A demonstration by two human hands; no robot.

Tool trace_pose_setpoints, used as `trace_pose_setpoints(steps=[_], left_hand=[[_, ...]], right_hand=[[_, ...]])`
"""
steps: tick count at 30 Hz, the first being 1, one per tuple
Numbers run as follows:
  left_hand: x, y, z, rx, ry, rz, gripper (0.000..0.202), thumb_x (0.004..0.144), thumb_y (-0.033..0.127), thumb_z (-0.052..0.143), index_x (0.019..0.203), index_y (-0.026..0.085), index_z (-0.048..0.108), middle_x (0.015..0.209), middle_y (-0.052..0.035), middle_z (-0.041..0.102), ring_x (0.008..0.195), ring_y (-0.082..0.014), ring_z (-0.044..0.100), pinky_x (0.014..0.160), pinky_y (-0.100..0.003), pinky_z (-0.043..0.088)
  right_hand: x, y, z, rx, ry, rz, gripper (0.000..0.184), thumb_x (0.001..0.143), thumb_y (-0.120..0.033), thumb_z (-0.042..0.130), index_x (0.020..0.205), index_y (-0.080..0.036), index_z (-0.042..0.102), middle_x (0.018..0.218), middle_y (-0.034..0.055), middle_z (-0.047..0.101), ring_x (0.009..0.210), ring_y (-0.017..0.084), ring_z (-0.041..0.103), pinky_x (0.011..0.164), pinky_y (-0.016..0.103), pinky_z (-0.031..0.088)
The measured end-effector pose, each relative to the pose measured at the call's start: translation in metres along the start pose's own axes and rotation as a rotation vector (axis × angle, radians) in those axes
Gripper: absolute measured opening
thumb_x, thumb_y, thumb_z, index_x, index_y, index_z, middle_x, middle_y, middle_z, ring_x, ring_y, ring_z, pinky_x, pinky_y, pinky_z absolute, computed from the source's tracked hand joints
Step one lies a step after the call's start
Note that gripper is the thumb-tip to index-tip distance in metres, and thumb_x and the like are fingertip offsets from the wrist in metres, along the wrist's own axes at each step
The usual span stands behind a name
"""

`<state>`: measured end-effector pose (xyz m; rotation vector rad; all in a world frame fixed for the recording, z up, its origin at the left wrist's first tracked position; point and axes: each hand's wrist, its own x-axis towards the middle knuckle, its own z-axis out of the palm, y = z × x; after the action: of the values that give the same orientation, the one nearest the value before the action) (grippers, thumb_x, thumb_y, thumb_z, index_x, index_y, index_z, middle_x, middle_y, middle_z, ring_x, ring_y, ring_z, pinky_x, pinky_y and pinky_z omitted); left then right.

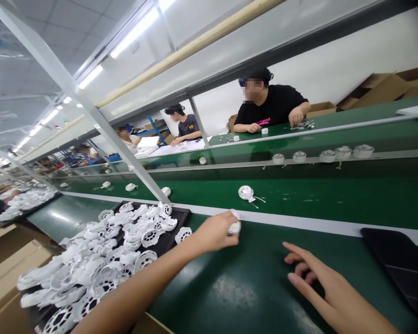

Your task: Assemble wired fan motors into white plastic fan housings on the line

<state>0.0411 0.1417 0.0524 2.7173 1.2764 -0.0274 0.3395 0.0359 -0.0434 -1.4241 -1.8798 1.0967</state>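
My left hand (218,230) is closed around a small round white part (235,223) near the white strip along the bench's far edge. Fingers cover most of that part, so its exact kind is hidden. To the right, my right hand (315,276) hovers over the green bench top (251,278), fingers apart and holding nothing. Beyond the strip, a round white housing (245,193) with thin wires lies on the green conveyor belt (299,199). A heap of white slotted plastic covers (107,264) fills a black tray (181,217) beneath my left forearm.
A dark flat slab (397,264) lies at the right bench edge. Several round white housings (327,156) stand on the far ledge. A slanting metal post (125,153) rises beside the tray. Co-workers (268,106) sit across the line. Cardboard boxes (17,283) stand at lower left.
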Motion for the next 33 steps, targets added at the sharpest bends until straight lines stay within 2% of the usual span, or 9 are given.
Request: trace_pose_setpoints(steps=[3, 6, 12, 16, 18, 21, 25, 29, 33], left_hand=[[0.009, 0.061, 0.014, -0.167, 0.099, 0.234, 0.04, 0.097, 0.035, 0.066, 0.135, 0.022, 0.06, 0.13, -0.0079, 0.064, 0.118, -0.0219, 0.064, 0.103, -0.028, 0.053], [0.007, 0.097, 0.021, -0.399, 0.237, 0.426, 0.05, 0.099, 0.033, 0.063, 0.146, 0.017, 0.054, 0.134, -0.0149, 0.06, 0.125, -0.0261, 0.061, 0.109, -0.034, 0.053], [-0.017, 0.095, 0.014, -0.498, 0.152, 0.455, 0.079, 0.092, 0.009, 0.058, 0.164, 0.023, 0.027, 0.154, -0.0179, 0.045, 0.141, -0.0293, 0.052, 0.116, -0.037, 0.05], [-0.03, 0.091, 0.03, -0.474, 0.176, 0.481, 0.097, 0.09, 0.01, 0.062, 0.168, 0.031, 0.009, 0.155, -0.0189, 0.041, 0.134, -0.0332, 0.059, 0.105, -0.038, 0.059], [-0.036, 0.086, 0.041, -0.579, 0.222, 0.411, 0.1, 0.087, 0.011, 0.067, 0.168, 0.032, 0.011, 0.157, -0.0174, 0.038, 0.14, -0.0349, 0.053, 0.112, -0.042, 0.054], [-0.051, 0.07, 0.057, -0.836, 0.275, 0.108, 0.096, 0.09, 0.015, 0.065, 0.168, 0.036, 0.012, 0.17, -0.0122, 0.019, 0.156, -0.036, 0.029, 0.128, -0.053, 0.03], [-0.085, 0.04, 0.072, -1.241, 0.207, -0.246, 0.089, 0.099, 0.034, 0.066, 0.168, 0.041, 0.01, 0.176, -0.0026, -0.008, 0.161, -0.0335, 0.011, 0.131, -0.055, 0.015], [-0.119, 0.023, 0.069, -1.394, 0.167, -0.403, 0.099, 0.093, 0.05, 0.076, 0.168, 0.038, 0.013, 0.175, -0.0082, 0.014, 0.159, -0.0321, 0.024, 0.131, -0.056, 0.017], [-0.137, 0.02, 0.058, -1.327, 0.126, -0.535, 0.094, 0.096, 0.044, 0.071, 0.168, 0.031, 0.013, 0.166, -0.0167, 0.036, 0.139, -0.0307, 0.058, 0.119, -0.053, 0.044]], right_hand=[[-0.001, -0.004, 0.002, 0.153, 0.039, -0.01, 0.075, 0.104, -0.062, 0.049, 0.165, -0.032, 0.018, 0.143, 0.0131, 0.062, 0.112, 0.028, 0.072, 0.096, 0.041, 0.062], [-0.004, -0.008, 0.0, 0.213, 0.082, -0.017, 0.072, 0.105, -0.06, 0.048, 0.164, -0.032, 0.019, 0.146, 0.0123, 0.062, 0.126, 0.03, 0.067, 0.104, 0.042, 0.058], [-0.013, -0.012, 0.005, 0.198, 0.06, -0.01, 0.058, 0.105, -0.061, 0.048, 0.155, -0.034, 0.038, 0.149, 0.0083, 0.061, 0.133, 0.03, 0.062, 0.107, 0.039, 0.057], [-0.015, -0.015, 0.01, 0.257, 0.082, -0.059, 0.058, 0.105, -0.059, 0.048, 0.154, -0.029, 0.039, 0.148, 0.0121, 0.06, 0.129, 0.029, 0.065, 0.103, 0.034, 0.059], [-0.013, -0.012, 0.004, 0.144, 0.127, -0.07, 0.059, 0.103, -0.06, 0.052, 0.154, -0.03, 0.043, 0.146, 0.0113, 0.061, 0.126, 0.028, 0.067, 0.102, 0.034, 0.06], [-0.007, 0.001, -0.011, -0.169, 0.185, -0.071, 0.061, 0.097, -0.065, 0.06, 0.15, -0.036, 0.052, 0.138, 0.0074, 0.065, 0.116, 0.03, 0.07, 0.095, 0.039, 0.063], [0.004, 0.021, -0.019, -0.46, 0.219, -0.089, 0.06, 0.093, -0.073, 0.061, 0.143, -0.039, 0.062, 0.12, 0.0087, 0.067, 0.1, 0.033, 0.07, 0.087, 0.05, 0.062], [0.006, 0.02, -0.012, -0.446, 0.231, -0.112, 0.067, 0.094, -0.073, 0.06, 0.152, -0.04, 0.053, 0.119, 0.0104, 0.062, 0.097, 0.032, 0.068, 0.078, 0.045, 0.062], [0.0, 0.006, -0.009, -0.304, 0.142, -0.046, 0.07, 0.095, -0.068, 0.059, 0.159, -0.045, 0.039, 0.121, 0.0063, 0.056, 0.08, 0.021, 0.068, 0.067, 0.035, 0.062]])
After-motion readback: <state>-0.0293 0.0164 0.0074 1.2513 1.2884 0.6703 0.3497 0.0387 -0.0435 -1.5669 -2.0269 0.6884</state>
